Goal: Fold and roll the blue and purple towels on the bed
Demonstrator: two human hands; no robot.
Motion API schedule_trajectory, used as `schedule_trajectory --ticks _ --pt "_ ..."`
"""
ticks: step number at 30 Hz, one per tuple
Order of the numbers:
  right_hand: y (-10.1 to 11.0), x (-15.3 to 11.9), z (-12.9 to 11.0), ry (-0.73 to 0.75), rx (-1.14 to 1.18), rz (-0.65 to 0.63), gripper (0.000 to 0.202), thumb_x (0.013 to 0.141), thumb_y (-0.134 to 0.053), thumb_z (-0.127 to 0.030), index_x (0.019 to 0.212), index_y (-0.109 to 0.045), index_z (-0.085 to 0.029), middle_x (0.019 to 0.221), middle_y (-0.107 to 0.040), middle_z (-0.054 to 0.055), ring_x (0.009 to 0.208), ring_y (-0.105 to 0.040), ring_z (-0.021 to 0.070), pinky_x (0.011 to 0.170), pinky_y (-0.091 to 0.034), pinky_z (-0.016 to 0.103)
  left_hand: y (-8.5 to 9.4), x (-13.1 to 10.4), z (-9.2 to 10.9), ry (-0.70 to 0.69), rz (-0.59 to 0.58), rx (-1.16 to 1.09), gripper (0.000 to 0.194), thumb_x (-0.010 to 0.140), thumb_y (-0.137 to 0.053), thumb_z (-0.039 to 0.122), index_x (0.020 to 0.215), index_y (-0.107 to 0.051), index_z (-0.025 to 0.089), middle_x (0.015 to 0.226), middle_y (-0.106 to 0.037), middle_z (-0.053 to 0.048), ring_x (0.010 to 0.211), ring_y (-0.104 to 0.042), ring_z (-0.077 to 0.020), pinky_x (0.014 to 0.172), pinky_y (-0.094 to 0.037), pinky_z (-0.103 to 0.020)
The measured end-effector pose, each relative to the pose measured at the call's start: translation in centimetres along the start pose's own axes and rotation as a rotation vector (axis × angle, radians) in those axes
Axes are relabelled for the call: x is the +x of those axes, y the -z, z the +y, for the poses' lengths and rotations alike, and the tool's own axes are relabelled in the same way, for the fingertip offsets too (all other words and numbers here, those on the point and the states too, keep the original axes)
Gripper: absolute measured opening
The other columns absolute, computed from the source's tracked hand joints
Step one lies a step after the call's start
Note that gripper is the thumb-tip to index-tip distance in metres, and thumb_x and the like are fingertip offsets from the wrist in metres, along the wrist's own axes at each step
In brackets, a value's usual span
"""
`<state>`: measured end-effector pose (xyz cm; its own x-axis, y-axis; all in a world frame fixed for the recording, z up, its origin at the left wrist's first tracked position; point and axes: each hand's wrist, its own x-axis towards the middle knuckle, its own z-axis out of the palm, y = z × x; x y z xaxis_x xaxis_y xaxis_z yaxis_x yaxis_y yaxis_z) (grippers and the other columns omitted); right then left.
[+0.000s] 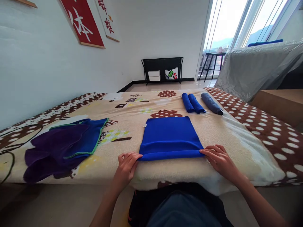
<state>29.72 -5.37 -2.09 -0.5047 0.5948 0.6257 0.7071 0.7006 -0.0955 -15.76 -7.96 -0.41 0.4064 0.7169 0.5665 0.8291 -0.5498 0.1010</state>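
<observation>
Purple cloth lies heaped with a green-edged blue cloth well out to the left of the left hand, which I see pinching the near left corner of a plain blue towel. That towel spreads between the two hands and away from them, its near edge turned over in a narrow strip, and the right hand pinches its other near corner. Ahead of the right hand I make out two blue rolls side by side, with a greyish-blue roll just to their right.

Dark blue top, black clothing, bare forearms.
</observation>
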Motion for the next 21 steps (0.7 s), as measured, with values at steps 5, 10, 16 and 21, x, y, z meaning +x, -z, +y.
schedule_trajectory --ticks 5,10,16,21 --pt "1.4 0.0 -0.5 -0.080 0.022 -0.114 0.027 0.100 -0.049 -0.021 0.122 -0.062 -0.025 0.105 -0.069 0.004 0.105 -0.059 0.0198 0.094 -0.040 0.037 0.8 -0.4 0.4 0.073 -0.066 -0.090 0.034 0.098 -0.047 0.017 0.129 -0.055 0.027 0.110 -0.069 -0.004 0.106 -0.062 -0.0208 0.096 -0.043 -0.037" --pt "-1.0 1.8 -2.8 -0.273 -0.160 -0.016 0.027 0.093 -0.046 -0.016 0.110 -0.067 -0.019 0.115 -0.065 0.011 0.105 -0.058 0.0257 0.093 -0.042 0.043 -1.0 1.3 3.2 0.224 0.092 0.165 0.034 0.092 -0.049 0.011 0.119 -0.064 0.024 0.118 -0.066 -0.011 0.114 -0.057 -0.0304 0.098 -0.038 -0.050" --pt "-5.4 5.5 -9.2 -0.080 -0.051 0.046 0.041 0.093 -0.041 -0.008 0.127 -0.062 -0.018 0.129 -0.064 0.009 0.121 -0.056 0.0227 0.105 -0.039 0.042 -4.4 5.5 9.5 -0.061 0.036 0.073 0.045 0.093 -0.040 0.003 0.130 -0.059 0.019 0.127 -0.066 -0.011 0.123 -0.058 -0.0243 0.104 -0.041 -0.043" --pt "-6.0 5.6 -8.7 -0.040 -0.039 -0.049 0.041 0.101 -0.038 -0.015 0.138 -0.056 -0.017 0.136 -0.062 0.007 0.125 -0.056 0.0204 0.106 -0.041 0.039 -6.0 5.4 8.5 -0.123 -0.007 0.032 0.036 0.099 -0.040 0.012 0.131 -0.059 0.013 0.127 -0.069 -0.010 0.118 -0.063 -0.0208 0.102 -0.046 -0.037"
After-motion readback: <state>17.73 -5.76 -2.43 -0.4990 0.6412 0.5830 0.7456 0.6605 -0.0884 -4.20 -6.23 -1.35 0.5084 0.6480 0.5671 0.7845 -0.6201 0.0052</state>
